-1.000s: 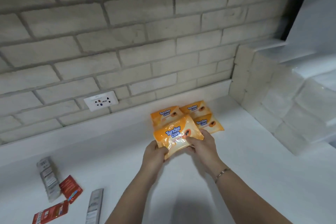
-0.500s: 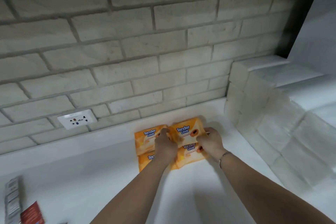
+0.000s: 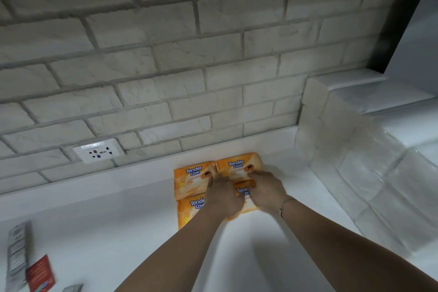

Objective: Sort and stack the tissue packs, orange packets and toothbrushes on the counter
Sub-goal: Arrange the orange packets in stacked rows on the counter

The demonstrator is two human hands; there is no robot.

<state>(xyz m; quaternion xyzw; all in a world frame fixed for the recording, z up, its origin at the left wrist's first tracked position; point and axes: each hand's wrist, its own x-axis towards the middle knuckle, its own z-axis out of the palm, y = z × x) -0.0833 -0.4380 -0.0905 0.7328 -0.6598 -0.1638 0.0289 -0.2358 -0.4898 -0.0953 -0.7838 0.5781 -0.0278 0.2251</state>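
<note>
Orange packets (image 3: 214, 187), four showing, laid flat in a two-by-two block at the back edge of the white counter (image 3: 123, 227), hard against the low upstand under the brick wall (image 3: 166, 66). Left hand (image 3: 224, 195) palm-down over the middle of the block, fingers spread flat across the seam between the packets; right hand (image 3: 269, 191) likewise flat on the right-hand pair, bracelet at the wrist. Neither hand curled round anything; pressing and nudging, not lifting. Step in hand, by judgement: squaring the orange group, edges butted together. Clear-wrapped tissue packs (image 3: 369, 173) already stacked in tiers along the right edge of the counter, just beside the orange block. Toothbrushes in packaging (image 3: 17, 253) loose near the front left corner, well apart from the rest, with a red packet (image 3: 40, 272) touching or overlapping them and a grey pack end (image 3: 73, 288) cut off at the frame's bottom. Next move likely: hands off the orange block without dragging it askew, then across to the left corner to gather the toothbrushes. Thin slippery wrappers; easy to shift on lifting away.
</note>
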